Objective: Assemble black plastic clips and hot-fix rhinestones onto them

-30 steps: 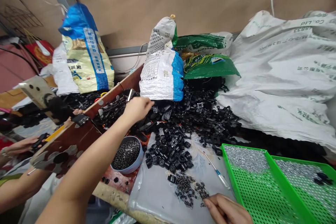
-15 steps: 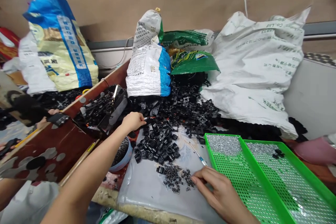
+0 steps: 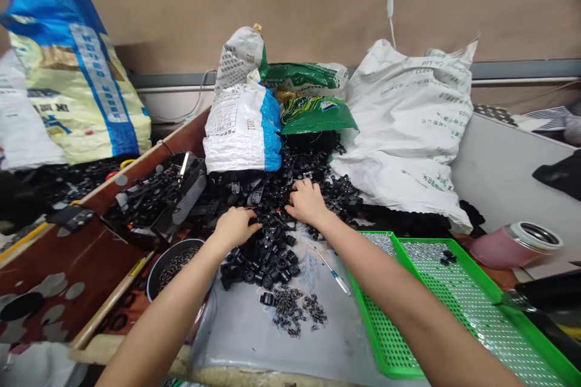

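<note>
My left hand (image 3: 235,227) rests at the left side of a heap of small black plastic parts (image 3: 267,254), thumb and fingers apart. Over the back of the heap, my right hand (image 3: 308,201) has its fingers spread and slightly bent, their tips touching the black parts. No part shows clearly in either hand. A screwdriver (image 3: 333,272) with a blue and clear handle lies on the grey mat (image 3: 236,326). In front of the heap is a small pile of tiny dark metal rings or clips (image 3: 290,308), with one black part (image 3: 267,299) beside it.
Green perforated trays (image 3: 394,299) with small silvery pieces stand at right, partly behind my right forearm. A bowl of small parts (image 3: 157,266) sits left, beside a wooden partition (image 3: 104,193). White sacks (image 3: 403,127) line the back. A pink flask (image 3: 503,248) lies far right.
My right hand has left the small pile and screwdriver and reached forward onto the black heap. My left hand's fingers have opened. The view has shifted to the right.
</note>
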`<action>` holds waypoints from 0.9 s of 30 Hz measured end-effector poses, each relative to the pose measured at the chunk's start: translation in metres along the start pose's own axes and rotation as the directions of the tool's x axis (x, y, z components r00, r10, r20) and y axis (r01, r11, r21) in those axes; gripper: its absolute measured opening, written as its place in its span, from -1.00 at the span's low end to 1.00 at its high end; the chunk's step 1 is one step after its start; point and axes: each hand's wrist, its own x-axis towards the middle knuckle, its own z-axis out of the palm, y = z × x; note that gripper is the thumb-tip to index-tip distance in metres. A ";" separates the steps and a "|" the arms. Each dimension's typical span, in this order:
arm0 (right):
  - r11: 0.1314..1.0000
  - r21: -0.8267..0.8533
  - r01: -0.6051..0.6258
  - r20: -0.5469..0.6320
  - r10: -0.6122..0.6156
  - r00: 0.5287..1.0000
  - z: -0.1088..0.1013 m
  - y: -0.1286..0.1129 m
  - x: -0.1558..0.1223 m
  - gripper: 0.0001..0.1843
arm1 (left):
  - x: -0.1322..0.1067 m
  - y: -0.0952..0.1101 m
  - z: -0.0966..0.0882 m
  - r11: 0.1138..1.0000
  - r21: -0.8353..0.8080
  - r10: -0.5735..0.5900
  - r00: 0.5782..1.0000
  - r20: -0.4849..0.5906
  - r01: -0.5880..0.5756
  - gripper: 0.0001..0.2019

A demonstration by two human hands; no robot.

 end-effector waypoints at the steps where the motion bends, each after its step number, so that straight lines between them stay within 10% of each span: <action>1: 1.000 -0.010 -0.003 0.001 0.003 1.000 0.005 -0.001 0.005 -0.92 | -0.003 0.000 0.000 0.999 -0.046 0.008 1.000 -0.015 -0.009 -0.74; 7: 0.995 0.019 -0.099 -0.109 0.101 0.989 0.002 0.012 -0.003 -0.79 | -0.019 -0.003 0.001 0.903 -0.427 -0.011 0.991 -0.130 -0.047 -0.66; 11: 0.973 0.195 0.125 -0.262 -0.071 0.962 -0.020 0.016 -0.031 -0.84 | -0.028 0.012 0.012 0.690 -0.721 -0.094 0.979 -0.179 -0.065 -0.35; 19: 0.885 0.275 0.375 -0.429 -0.236 0.872 -0.043 -0.018 -0.103 -0.92 | -0.064 0.063 0.023 -0.114 -0.993 -0.048 0.998 0.029 0.023 -0.58; 27: 0.857 0.462 0.228 -0.143 -0.182 0.973 -0.049 -0.029 -0.146 -0.86 | -0.086 0.082 0.039 -0.290 -0.956 -0.018 0.998 0.060 0.052 -0.51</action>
